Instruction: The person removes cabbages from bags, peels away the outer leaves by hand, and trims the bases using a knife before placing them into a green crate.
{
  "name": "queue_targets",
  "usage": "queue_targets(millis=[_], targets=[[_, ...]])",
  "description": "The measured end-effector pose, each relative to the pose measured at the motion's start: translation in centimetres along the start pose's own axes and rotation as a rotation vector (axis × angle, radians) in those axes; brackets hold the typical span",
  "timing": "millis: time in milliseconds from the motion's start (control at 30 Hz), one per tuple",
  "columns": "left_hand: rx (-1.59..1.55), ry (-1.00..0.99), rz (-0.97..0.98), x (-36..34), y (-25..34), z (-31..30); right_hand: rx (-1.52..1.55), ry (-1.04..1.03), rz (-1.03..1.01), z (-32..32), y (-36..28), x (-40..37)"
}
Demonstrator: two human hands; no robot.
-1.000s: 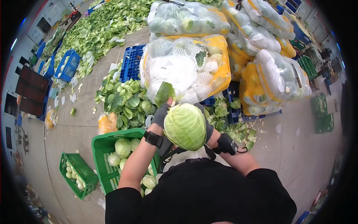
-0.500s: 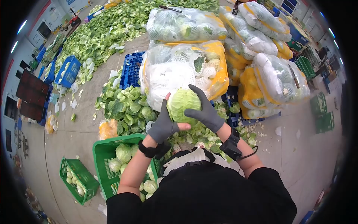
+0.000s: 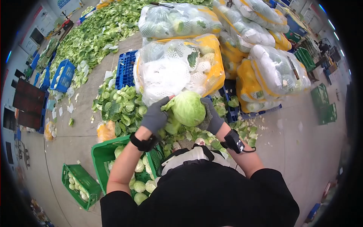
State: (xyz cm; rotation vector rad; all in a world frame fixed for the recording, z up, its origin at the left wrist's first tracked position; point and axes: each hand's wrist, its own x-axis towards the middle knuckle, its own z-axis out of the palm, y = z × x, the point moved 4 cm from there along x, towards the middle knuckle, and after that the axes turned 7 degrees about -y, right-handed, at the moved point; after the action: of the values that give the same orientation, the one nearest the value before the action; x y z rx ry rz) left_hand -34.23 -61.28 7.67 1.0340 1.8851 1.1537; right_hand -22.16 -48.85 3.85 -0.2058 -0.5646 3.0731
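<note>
A: Changed at left hand (image 3: 155, 116)?
B: No longer cups the cabbage (image 3: 188, 109); pinches a leaf (image 3: 169, 105) in closed fingers (image 3: 162, 102).
A: At right hand (image 3: 213, 116)?
B: Curls round the cabbage, aloft between both; suggests a leaf coming away.

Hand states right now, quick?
Left hand: closed, seemingly on a leaf at the side of the cabbage.
Right hand: holding the cabbage from its other side.

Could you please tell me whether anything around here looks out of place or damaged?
Yes: an apparent knife lies loose on a bag at right, where it might slide off or cut through. Leaves also litter the floor at upper left, looking spilled. The cabbage being held shows no clear damage.
</note>
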Motion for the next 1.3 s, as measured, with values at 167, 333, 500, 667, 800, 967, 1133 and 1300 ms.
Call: queue_targets(millis=[167, 333, 500, 667, 800, 967, 1133, 1300], targets=[[0.392, -0.303, -0.118, 0.5, 1.9, -2.7, -0.861, -0.093, -0.06, 1.0, 0.5, 0.7], [0.104, -0.653, 0.015, 1.6, -0.2, -6.2, -0.311, -0.189, -0.132, -1.5, 4.1, 0.5], [-0.08, -0.494, -0.16, 1.8, -3.2, -9.3, 0.344, -0.475, -0.034, 1.6, 6.2, 0.3], [0.04, -0.125, -0.256, 2.3, -5.2, -11.4, -0.663, -0.345, -0.354, -0.4, 6.7, 0.1], [0.153, 0.361, -0.243, 2.9, -16.4, -19.5, -0.78, -0.269, -0.508, 0.0, 3.4, -0.3], [0.229, 0.205, 0.156, 1.9, -7.0, -12.7, -1.367, 0.081, -0.613, 2.6, 0.3, -2.2], [-0.13, -0.03, 0.553, 0.4, 5.3, -0.9, -0.266, -0.23, -0.373, 6.9, 1.6, -0.2], [-0.728, -0.262, 0.46, 0.5, 7.3, -0.9, -0.445, -0.185, -0.319, 5.4, 0.2, -0.2]])
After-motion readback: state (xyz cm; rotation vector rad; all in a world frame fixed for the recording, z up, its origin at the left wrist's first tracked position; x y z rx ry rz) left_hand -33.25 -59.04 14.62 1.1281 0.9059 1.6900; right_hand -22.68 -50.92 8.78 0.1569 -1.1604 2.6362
